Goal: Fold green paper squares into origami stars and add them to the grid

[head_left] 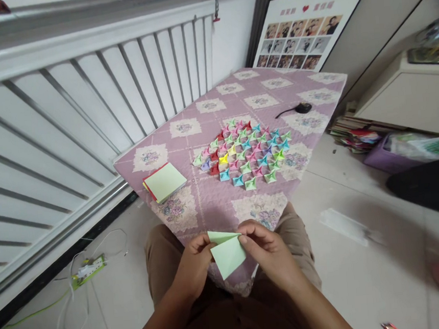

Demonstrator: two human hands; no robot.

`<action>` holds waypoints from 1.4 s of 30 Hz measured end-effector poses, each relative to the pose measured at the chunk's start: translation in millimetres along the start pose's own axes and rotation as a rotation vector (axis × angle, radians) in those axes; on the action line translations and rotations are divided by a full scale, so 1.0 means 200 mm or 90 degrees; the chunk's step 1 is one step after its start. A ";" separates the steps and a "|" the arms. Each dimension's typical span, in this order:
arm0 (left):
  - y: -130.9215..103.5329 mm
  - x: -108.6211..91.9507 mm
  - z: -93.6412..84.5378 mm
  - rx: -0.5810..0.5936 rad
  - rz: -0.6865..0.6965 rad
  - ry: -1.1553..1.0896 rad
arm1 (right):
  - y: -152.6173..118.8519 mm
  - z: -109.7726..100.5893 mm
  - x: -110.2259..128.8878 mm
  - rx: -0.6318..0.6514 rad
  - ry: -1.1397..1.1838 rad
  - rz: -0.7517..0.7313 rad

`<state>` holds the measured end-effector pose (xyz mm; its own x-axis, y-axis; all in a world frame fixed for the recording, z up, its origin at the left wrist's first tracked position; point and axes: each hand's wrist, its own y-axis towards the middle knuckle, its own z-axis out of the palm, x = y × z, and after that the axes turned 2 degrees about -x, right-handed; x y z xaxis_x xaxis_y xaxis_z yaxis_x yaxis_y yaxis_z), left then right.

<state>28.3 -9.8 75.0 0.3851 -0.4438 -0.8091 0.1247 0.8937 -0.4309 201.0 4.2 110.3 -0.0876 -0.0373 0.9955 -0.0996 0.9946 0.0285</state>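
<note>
A pale green sheet of origami paper point(230, 258), partly folded, is held up over the near corner of the table. My left hand point(197, 261) grips its left edge with thumb and fingers. On the other side, my right hand point(263, 245) pinches the upper right corner. Farther back on the cloth stand several small folded paper pieces point(244, 154) in rows, in red, pink, yellow, blue, green and purple. To the left lies a stack of square paper point(166, 182), light green on top with red and yellow edges showing beneath.
A purple flowered tablecloth point(209, 129) covers the table. A black object with a cord-like tail point(302, 107) lies at its right. A white radiator point(94, 98) runs along the left, and a photo board point(303, 29) leans at the back. A power strip point(88, 270) sits on the floor.
</note>
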 end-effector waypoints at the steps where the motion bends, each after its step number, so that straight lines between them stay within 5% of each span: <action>1: -0.01 -0.01 0.01 0.002 -0.009 -0.009 | -0.01 0.00 0.01 0.002 0.001 0.002; 17: -0.09 -0.08 0.05 0.033 -0.056 -0.093 | -0.04 0.03 0.08 -0.014 0.106 0.108; 33: -0.10 -0.06 0.00 0.057 0.102 0.080 | -0.04 0.03 -0.01 -0.095 0.068 0.119; 42: -0.10 -0.14 0.04 0.019 0.132 0.359 | -0.04 0.05 -0.03 -0.077 0.075 0.118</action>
<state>21.9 -15.6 109.0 -0.1401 -0.2190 -0.9656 0.1279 0.9631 -0.2369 192.7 -4.4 103.0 0.0240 0.1512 0.9882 0.0280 0.9880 -0.1518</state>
